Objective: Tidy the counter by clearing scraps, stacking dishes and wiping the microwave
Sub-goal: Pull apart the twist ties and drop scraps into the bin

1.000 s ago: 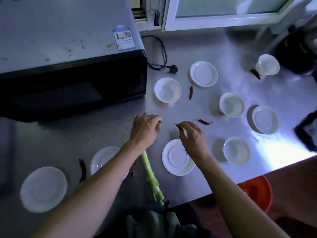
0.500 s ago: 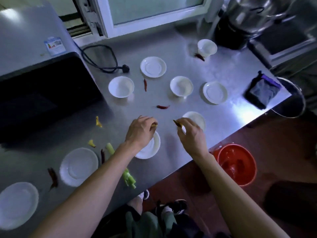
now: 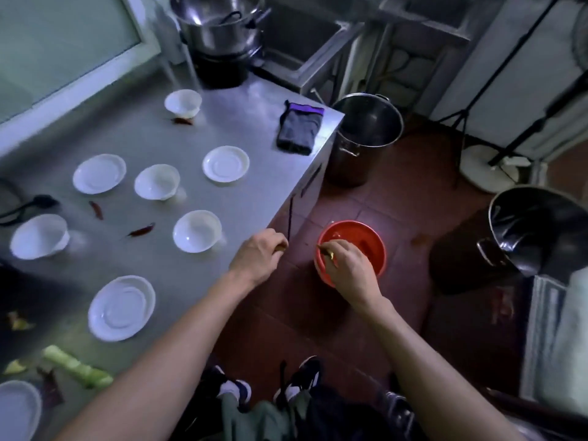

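Note:
My right hand (image 3: 348,267) pinches a small yellow-brown scrap (image 3: 327,252) over the red bucket (image 3: 372,249) on the floor. My left hand (image 3: 259,254) hovers at the counter's front edge, fingers curled round another small scrap (image 3: 281,248). Several white saucers (image 3: 121,307) and white bowls (image 3: 197,230) are spread over the steel counter (image 3: 254,173). Dried red chilies (image 3: 141,230) lie between them. A green stalk (image 3: 78,367) and yellow bits (image 3: 19,323) lie at the near left. The microwave is out of view.
A folded dark cloth (image 3: 299,128) lies at the counter's right corner. Steel pots (image 3: 366,132) stand on the red tiled floor, a larger one (image 3: 537,230) to the right. A pot (image 3: 219,23) stands at the back. My shoes (image 3: 302,380) are below.
My view has swung right, away from the microwave. Both hands carried their scraps off the counter; the right one now hangs over the red bucket.

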Motion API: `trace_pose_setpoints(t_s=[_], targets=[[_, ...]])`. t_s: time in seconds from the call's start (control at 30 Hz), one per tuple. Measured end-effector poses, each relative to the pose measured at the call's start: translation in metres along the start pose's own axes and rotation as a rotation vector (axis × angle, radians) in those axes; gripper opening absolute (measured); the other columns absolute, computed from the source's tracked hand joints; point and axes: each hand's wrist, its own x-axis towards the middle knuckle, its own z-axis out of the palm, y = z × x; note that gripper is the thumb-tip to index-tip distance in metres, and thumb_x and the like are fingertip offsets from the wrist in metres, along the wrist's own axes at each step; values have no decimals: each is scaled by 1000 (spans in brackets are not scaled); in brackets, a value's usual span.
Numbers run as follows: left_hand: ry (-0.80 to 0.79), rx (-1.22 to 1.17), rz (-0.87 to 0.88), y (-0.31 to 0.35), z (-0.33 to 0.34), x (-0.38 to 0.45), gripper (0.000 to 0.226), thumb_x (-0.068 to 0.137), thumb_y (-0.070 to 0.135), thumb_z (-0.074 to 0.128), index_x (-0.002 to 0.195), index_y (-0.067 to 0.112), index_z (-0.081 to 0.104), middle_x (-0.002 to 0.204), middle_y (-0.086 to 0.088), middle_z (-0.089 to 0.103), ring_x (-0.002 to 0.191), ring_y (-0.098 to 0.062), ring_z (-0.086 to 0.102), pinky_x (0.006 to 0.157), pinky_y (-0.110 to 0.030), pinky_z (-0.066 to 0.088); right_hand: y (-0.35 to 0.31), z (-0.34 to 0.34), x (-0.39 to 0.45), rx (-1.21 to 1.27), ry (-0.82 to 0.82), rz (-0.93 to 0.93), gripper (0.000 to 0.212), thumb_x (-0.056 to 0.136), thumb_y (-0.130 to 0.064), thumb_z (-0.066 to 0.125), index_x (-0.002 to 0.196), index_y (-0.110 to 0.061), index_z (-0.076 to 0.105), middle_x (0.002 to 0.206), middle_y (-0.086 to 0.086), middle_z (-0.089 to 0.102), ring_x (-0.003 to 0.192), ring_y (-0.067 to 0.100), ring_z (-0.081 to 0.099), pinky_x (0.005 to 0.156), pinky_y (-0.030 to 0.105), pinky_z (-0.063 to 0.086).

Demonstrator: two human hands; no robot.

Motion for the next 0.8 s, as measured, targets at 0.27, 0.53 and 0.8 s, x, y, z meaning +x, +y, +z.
trace_pose_setpoints(t_s=[0.27, 0.53, 0.8], targets=[[-163, 59, 238, 82, 61, 46, 11, 88, 11, 67, 98, 13, 72, 95, -5, 67, 93, -24, 61, 84, -38, 52, 86, -45, -61, -30, 35, 289, 23, 92, -12, 63, 114, -12, 72, 116, 5, 70, 101, 30, 65, 83, 42, 56], [-318, 36, 370, 123, 111, 94, 16, 91, 15, 68, 105, 17, 75, 100, 0, 68, 95, -19, 62, 85, -39, 53, 134, -58, -82, -66, 87, 442, 21, 89, -14, 67, 110, -16, 71, 110, 1, 71, 92, 26, 66, 76, 40, 57], [-384, 34, 430, 97, 148, 162, 17, 89, 13, 70, 104, 17, 76, 100, 0, 71, 92, -20, 61, 84, -42, 51, 170, -44, -34, -89, -24, 504, 22, 89, -16, 64, 110, -18, 70, 109, 0, 70, 92, 23, 64, 77, 35, 53]])
